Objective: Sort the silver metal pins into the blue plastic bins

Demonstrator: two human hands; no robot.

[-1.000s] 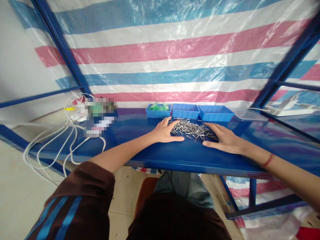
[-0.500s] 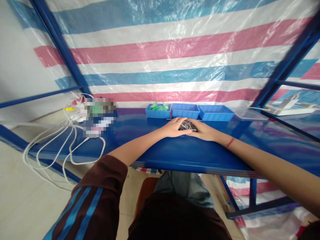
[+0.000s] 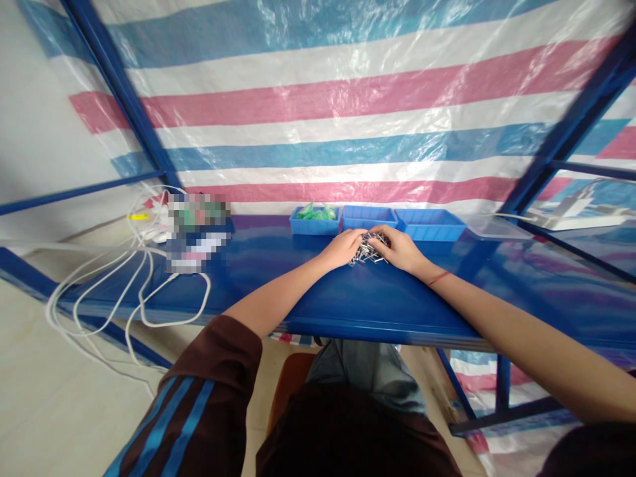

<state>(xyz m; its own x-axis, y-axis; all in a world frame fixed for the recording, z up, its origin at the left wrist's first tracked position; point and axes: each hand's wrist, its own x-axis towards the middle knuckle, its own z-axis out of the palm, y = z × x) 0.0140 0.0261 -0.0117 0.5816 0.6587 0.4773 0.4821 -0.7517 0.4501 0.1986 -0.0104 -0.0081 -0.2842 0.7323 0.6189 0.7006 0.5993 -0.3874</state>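
Observation:
On the blue table [image 3: 278,298] in front of me lies a heap of small, thin metal pieces [image 3: 368,252], shiny and like nails or screws. From the left, my left hand [image 3: 342,248] curls against the heap, its fingertips reaching over the far edge. My right hand [image 3: 402,249] cups the opposite side, thumb bent across the top of the pieces. The two hands nearly meet behind the pile, and their fingers hide part of it. Some pieces show loose at the near edge.
Behind the hands stand a blue bin [image 3: 315,225] with green items, a middle blue bin [image 3: 369,217] and a right blue bin [image 3: 430,225]. A clear plastic lid [image 3: 497,227] lies further right. White cables [image 3: 144,285] loop over the left end, near a blurred-out patch.
Both hands have drawn closer together around the metal pieces and curled more. More of the heap now shows at the near side, where the thumbs were nearly touching before.

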